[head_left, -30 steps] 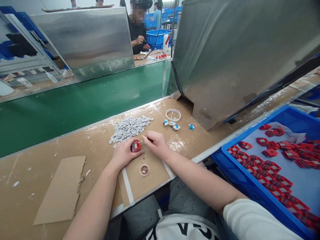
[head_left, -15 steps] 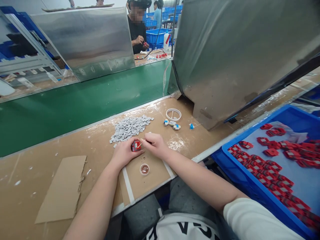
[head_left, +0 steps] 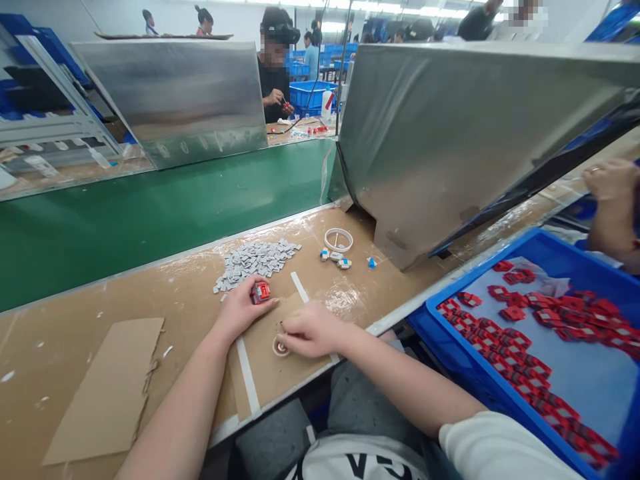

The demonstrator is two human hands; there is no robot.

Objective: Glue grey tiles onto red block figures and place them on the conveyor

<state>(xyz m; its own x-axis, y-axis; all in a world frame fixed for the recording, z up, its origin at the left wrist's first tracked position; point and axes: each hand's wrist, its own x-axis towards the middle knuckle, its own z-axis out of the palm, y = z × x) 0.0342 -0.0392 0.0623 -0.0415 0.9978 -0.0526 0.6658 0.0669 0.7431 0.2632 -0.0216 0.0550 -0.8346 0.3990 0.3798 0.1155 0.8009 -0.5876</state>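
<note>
My left hand (head_left: 243,305) is closed around a small red plastic toy part (head_left: 261,292) with grey and white details, its top facing up. My right hand (head_left: 313,331) is closed in a pinch over a small round cup (head_left: 281,345) of brownish liquid, covering part of the rim. The thin stick in its fingers is mostly hidden now; its pale tip shows in the earlier frame. Just beyond my left hand lies a heap of small grey flat pieces (head_left: 255,261) on the brown-covered table (head_left: 200,360).
A white ring (head_left: 339,240) and several small white-and-blue pieces (head_left: 337,257) lie farther back. Flat cardboard (head_left: 107,390) is at left. A blue bin (head_left: 433,307) of red parts stands at right. Metal panels (head_left: 450,133) and a green belt (head_left: 165,207) lie beyond; a co-worker sits opposite.
My right hand has moved from the red toy part down toward me to the cup. My left hand still holds the part. The view has tilted up, and another person's hand shows at right.
</note>
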